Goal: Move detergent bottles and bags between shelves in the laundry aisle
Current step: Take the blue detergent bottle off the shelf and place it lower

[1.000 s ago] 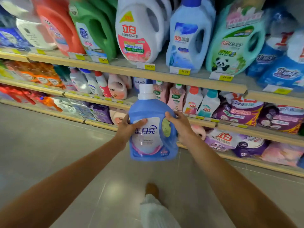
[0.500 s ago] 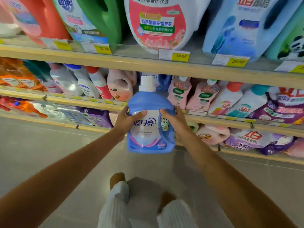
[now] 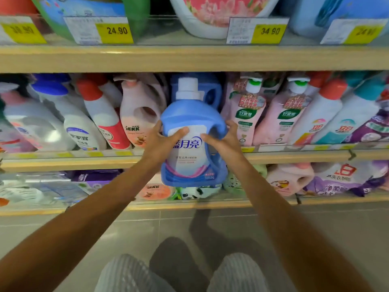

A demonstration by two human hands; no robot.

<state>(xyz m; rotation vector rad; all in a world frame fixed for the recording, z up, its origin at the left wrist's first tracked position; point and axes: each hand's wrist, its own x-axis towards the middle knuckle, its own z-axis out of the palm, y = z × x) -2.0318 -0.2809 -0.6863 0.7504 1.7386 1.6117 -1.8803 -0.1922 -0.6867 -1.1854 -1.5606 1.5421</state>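
A blue detergent bottle [image 3: 192,142] with a white cap and a white front label is held upright in front of the middle shelf [image 3: 69,162], raised clear of it. Its cap is level with the row of bottles stored on that shelf, and its base hangs below the shelf's front edge, in front of the bags on the lower shelf [image 3: 315,200].

The left hand [image 3: 162,144] is pressed against the left flank of the bottle, thumb laid across the front label and fingers wrapped behind. The right hand [image 3: 224,142] is pressed against the right flank at the handle opening, thumb on the label's edge and fingers curled over the shoulder. The bottle is clamped between both hands.

A second blue bottle [image 3: 210,91] is seen directly behind it on the middle shelf. A pink handled bottle [image 3: 140,114] stands just to the left and a pink pump bottle [image 3: 246,114] just to the right. A price tag reading 34.90 [image 3: 257,30] is fixed at the front edge of the upper shelf [image 3: 189,59]. Pale striped trouser knees [image 3: 130,275] are visible over the grey tiled floor [image 3: 42,228].
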